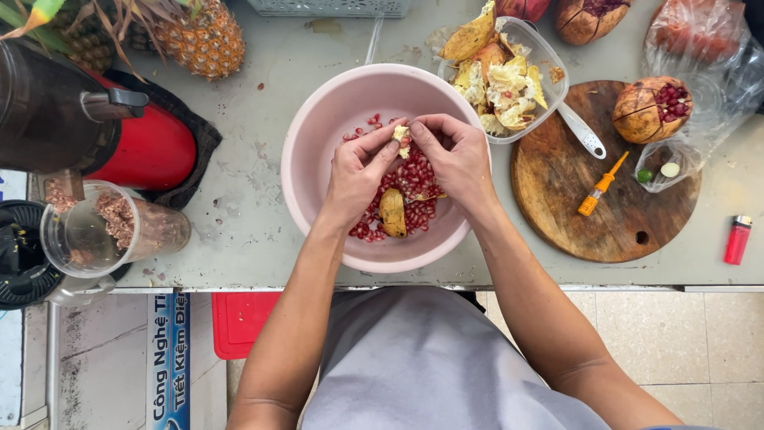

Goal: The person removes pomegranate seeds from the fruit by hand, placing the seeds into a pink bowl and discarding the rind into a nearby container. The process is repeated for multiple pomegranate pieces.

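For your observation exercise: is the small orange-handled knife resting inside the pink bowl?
No. The orange-handled knife lies on the round wooden board, apart from the pink bowl.

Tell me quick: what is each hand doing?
Left hand: pinched on a pomegranate piece over the pink bowl.
Right hand: pinched on the same piece.

A bowl (318, 159) sits between juicer (87, 119) and cutting board (557, 207).

Above the pink bowl (318, 159), the grey basket (328, 7) is cut by the top edge, as are both pineapples (199, 36) left of it. Both hands (362, 171) hide most of the pomegranate piece (402, 137) and some seeds (414, 179) over the bowl.
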